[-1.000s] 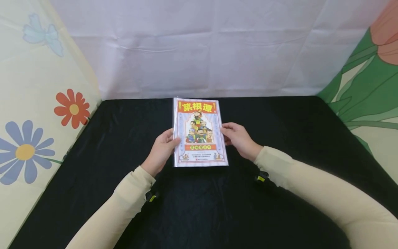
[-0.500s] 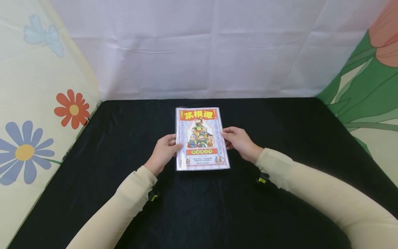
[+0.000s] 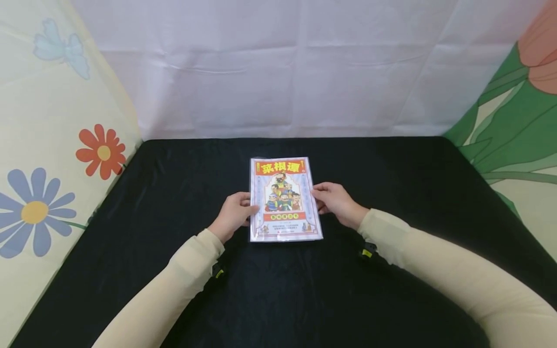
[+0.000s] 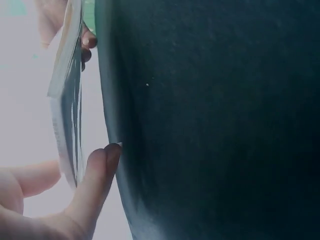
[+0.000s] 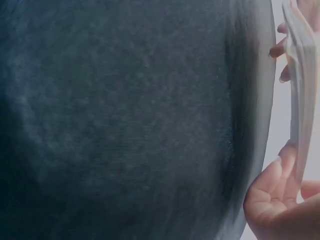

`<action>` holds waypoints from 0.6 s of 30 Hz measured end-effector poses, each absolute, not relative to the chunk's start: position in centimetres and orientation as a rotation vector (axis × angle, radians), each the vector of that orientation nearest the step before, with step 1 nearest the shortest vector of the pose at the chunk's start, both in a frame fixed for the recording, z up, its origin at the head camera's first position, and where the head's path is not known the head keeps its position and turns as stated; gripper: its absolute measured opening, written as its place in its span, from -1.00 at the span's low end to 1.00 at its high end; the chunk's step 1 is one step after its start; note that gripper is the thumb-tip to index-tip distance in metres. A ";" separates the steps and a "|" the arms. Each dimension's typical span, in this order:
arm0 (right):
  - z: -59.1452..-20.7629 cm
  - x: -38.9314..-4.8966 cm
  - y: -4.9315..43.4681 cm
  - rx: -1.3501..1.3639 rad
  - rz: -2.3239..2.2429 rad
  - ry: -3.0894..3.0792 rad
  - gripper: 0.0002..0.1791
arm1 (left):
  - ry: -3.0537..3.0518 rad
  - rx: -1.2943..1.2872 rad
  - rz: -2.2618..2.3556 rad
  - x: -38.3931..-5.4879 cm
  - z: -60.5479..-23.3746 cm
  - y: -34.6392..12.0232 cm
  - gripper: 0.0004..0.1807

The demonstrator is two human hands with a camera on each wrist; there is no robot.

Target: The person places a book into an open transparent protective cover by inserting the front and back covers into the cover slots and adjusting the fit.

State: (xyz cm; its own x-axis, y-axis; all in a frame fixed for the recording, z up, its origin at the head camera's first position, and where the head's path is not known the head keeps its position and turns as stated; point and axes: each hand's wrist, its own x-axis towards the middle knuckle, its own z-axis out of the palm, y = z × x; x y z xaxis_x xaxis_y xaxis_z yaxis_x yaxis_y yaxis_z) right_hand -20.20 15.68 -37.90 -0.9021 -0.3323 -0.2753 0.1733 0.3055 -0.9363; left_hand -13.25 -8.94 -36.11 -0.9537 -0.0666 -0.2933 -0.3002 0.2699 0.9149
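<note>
A book (image 3: 285, 198) with a red, white and pale blue cover, yellow title characters and a group of cartoon figures is held face up in the head view. My left hand (image 3: 232, 213) pinches its left edge, thumb on the cover and fingers underneath. On the opposite edge, my right hand (image 3: 338, 202) grips it the same way. Both wrist views show the book from the side, raised above the black cloth: its spine (image 4: 62, 135) faces the left hand, and its page edges (image 5: 304, 95) face the right hand.
A black cloth (image 3: 278, 295) covers the table. Behind it hangs a white sheet (image 3: 296, 72). Flower-printed panels stand at the left (image 3: 39, 121) and right (image 3: 522, 125).
Both hands have brought the book slightly nearer to me and a little to the right. It looks flatter, its top edge lower in view. The grip on both edges stays.
</note>
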 end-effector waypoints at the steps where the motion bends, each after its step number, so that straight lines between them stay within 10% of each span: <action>1: -37.9 -20.2 15.7 -0.138 -1.626 2.157 -0.57 | 2.350 -0.353 1.733 -13.3 -36.1 -8.9 -0.54; 18: -38.5 -20.6 15.8 -0.092 -1.455 2.230 -0.65 | 2.446 -0.312 1.515 -14.2 -37.0 -8.9 -0.57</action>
State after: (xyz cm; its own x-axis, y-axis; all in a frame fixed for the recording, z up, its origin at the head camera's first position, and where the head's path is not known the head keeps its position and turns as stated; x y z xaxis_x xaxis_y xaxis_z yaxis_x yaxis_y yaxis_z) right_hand -20.63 15.79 -38.51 -0.8860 -0.3052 -0.3491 0.1965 0.4349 -0.8788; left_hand -14.21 -8.90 -37.00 -0.9467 -0.0515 -0.3181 -0.3077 0.4376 0.8449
